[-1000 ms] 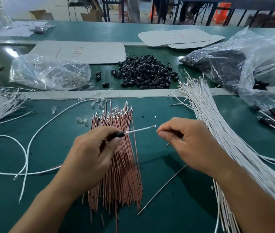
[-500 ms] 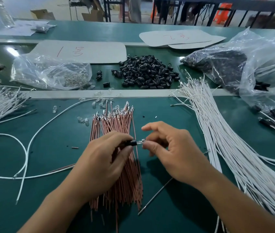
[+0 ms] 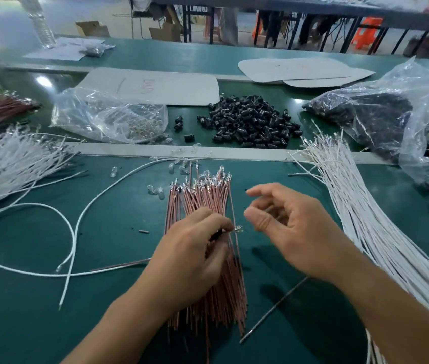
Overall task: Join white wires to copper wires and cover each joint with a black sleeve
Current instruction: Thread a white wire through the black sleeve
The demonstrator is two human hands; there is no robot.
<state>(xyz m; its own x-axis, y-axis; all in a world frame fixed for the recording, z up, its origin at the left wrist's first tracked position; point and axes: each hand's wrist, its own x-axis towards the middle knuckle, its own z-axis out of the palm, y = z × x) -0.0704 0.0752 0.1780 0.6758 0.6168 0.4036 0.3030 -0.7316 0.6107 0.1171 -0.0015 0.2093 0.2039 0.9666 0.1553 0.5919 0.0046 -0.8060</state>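
My left hand (image 3: 189, 261) pinches a black sleeve (image 3: 217, 233) with a small metal terminal (image 3: 237, 228) poking out its right end; the wire behind it is hidden by my fingers. My right hand (image 3: 286, 229) is loosely open, holding nothing, just right of the terminal. Copper wires (image 3: 208, 248) lie bundled underneath, white wires (image 3: 381, 232) in a fan at right, spare sleeves (image 3: 250, 124) piled far centre. Risks: thin pinch, so the sleeve may slide back off the joint; the terminal could snag bundle strands and drag them.
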